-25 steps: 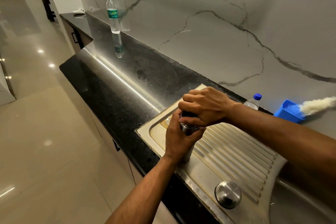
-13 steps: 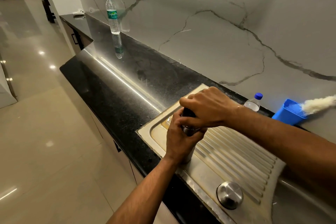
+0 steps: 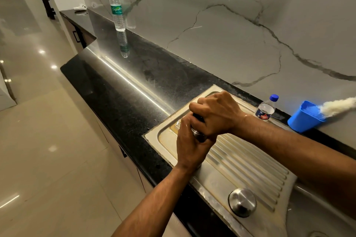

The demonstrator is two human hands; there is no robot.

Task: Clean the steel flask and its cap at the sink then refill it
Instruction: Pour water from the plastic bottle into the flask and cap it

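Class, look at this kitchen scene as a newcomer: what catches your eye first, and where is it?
Two hands meet over the ribbed steel drainboard: the left hand grips the steel flask, the right hand wraps its cap. A bright blue container stands against the marble wall at right.

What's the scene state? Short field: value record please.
left hand: left hand grips the steel flask body
right hand: right hand curled over the cap
flask position: upright on the drainboard
cap: on the flask, mostly hidden
nearby: blue cup, small bottle, tall bottle
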